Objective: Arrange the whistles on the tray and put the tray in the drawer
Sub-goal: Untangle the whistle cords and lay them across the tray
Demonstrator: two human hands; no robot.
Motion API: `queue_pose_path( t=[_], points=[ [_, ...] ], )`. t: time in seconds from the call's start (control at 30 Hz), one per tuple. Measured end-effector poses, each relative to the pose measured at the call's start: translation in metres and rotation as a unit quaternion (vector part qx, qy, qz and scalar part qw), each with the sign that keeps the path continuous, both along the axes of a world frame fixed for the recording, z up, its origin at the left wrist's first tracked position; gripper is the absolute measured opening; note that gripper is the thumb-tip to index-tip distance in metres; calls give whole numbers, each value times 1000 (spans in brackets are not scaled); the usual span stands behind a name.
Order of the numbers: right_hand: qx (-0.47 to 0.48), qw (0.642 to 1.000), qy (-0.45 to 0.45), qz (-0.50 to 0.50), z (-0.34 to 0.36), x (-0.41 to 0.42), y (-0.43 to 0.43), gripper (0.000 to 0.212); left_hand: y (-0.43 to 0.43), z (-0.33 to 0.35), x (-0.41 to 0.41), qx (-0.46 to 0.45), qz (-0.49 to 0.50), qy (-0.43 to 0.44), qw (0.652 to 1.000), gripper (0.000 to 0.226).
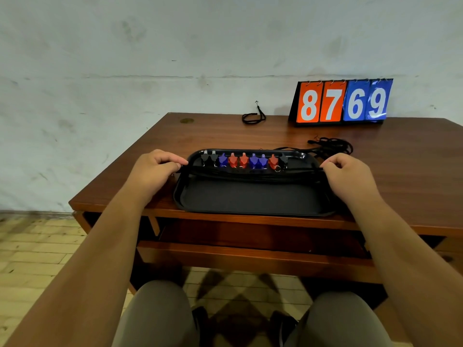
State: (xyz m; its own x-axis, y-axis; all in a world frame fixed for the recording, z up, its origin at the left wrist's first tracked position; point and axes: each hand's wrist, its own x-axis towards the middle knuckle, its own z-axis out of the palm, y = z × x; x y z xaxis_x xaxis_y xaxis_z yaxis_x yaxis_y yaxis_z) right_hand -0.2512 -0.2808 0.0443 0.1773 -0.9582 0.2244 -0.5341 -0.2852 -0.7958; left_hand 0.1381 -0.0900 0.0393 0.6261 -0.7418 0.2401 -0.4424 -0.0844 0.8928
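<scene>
Closest to the camera are the person's knees, and just past them the drawer (250,249) is pulled open under the table (400,169). The tray (250,199) is black and sits on the table right at the front edge, directly above the drawer. The near half of it is bare.

The hands are well apart, one at each end of the tray. The left hand (156,170) has its fingers curled at the left rim and the right hand (347,175) does the same at the right rim. Each one looks to be pinching an end of the black cords (250,174) that stretch across the tray's middle.

Right behind the cords, the whistles (244,161) stand in one neat row along the far side: two black, a blue, two red, two blue, a red, then a black.

Past the tray's right corner there's a tangle of lanyards (333,145). Another lanyard (253,117) lies at the back edge, and a scoreboard (342,102) there reads 8769.
</scene>
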Motion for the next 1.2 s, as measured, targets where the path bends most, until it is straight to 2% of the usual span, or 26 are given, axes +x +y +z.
queue_pose_path(
  t=[0.17, 0.37, 0.6, 0.73, 0.93, 1.07, 1.2],
  points=[
    [5, 1000, -1, 0, 2, 0, 1, 20, -1, 1, 0, 3, 24, -1, 1000, 28],
    [29, 998, -53, -19, 3, 0, -2, 24, -2, 4, -1, 23, 68, 21, 997, 33],
    [45, 996, -75, -22, 5, -2, 0, 25, 3, 10, -8, 1, 104, 43, 994, 32],
    [63, 990, -125, -21, 6, -2, 0, 22, 10, 18, -16, -8, 100, 46, 994, 28],
    [70, 991, -112, -4, 14, -7, -12, 21, 6, 40, -41, -10, 57, -70, 996, 28],
    [68, 992, -104, -2, 25, -8, -28, 19, -16, 65, -73, 8, -8, -160, 987, 24],
    [52, 994, -100, 10, 32, -12, -48, 20, -50, 80, -110, 57, -97, -197, 974, 21]
  ],
)
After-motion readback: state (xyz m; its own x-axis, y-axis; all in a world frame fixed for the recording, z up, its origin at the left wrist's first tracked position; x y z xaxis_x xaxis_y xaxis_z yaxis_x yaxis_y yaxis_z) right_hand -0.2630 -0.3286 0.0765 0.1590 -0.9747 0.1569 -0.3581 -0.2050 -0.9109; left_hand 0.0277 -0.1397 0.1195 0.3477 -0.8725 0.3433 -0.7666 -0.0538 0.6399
